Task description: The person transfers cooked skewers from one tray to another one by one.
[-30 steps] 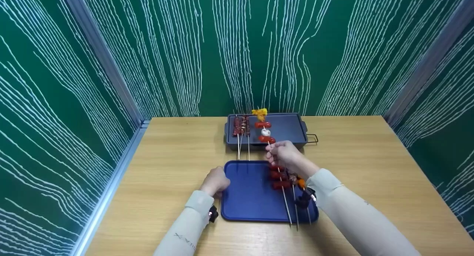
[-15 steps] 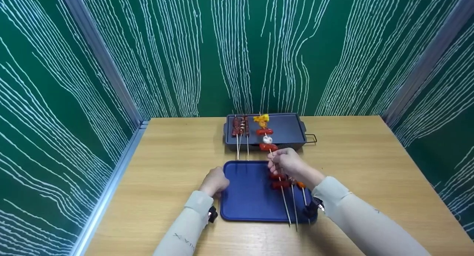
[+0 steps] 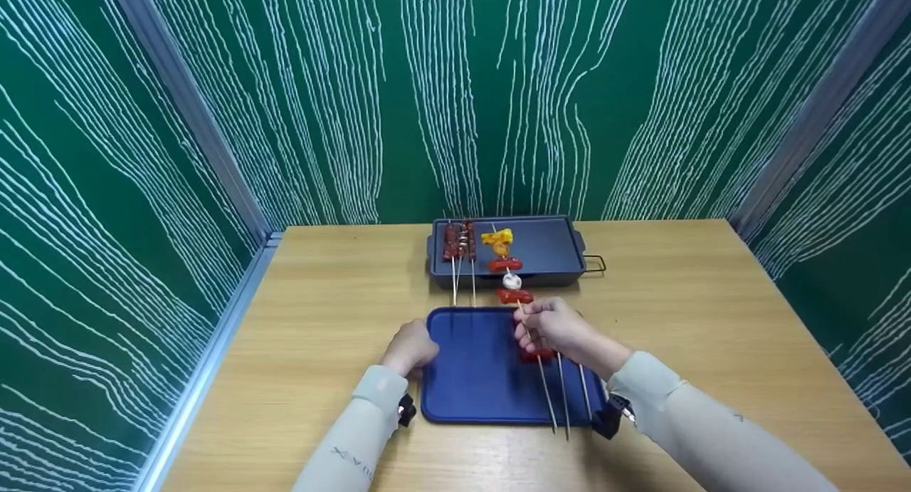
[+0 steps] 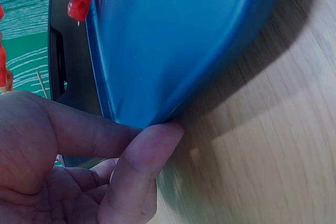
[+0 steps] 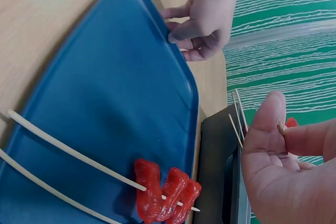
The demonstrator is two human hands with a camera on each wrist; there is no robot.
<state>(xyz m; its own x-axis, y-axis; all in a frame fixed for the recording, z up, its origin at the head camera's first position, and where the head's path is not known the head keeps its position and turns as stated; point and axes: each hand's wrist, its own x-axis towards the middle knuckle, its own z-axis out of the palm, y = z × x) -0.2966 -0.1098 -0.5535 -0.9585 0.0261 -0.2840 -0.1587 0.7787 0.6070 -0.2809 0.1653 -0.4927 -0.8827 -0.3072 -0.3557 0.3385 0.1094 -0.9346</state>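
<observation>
My left hand (image 3: 411,347) pinches the left rim of a blue tray (image 3: 470,371) between thumb and fingers; the left wrist view shows this grip at the tray's edge (image 4: 157,106). My right hand (image 3: 554,330) pinches the stick of a mixed skewer (image 3: 505,264), threaded with yellow, red and white pieces. That skewer points away from me, its far end over the dark grill pan (image 3: 548,244). Under my right hand, more skewers lie on the tray's right side, one with red sausages (image 5: 167,192); my hand partly hides them.
Three skewers with dark red pieces (image 3: 460,241) lie on the pan's left part, sticks overhanging its front. A wire handle (image 3: 596,264) juts from the pan's right. Several stick ends overhang the tray's near edge. Green white-lined walls (image 3: 455,100) enclose the wooden table (image 3: 341,285).
My right hand has drawn the mixed skewer back toward me, away from the pan and lower over the tray. My left hand stays on the tray rim.
</observation>
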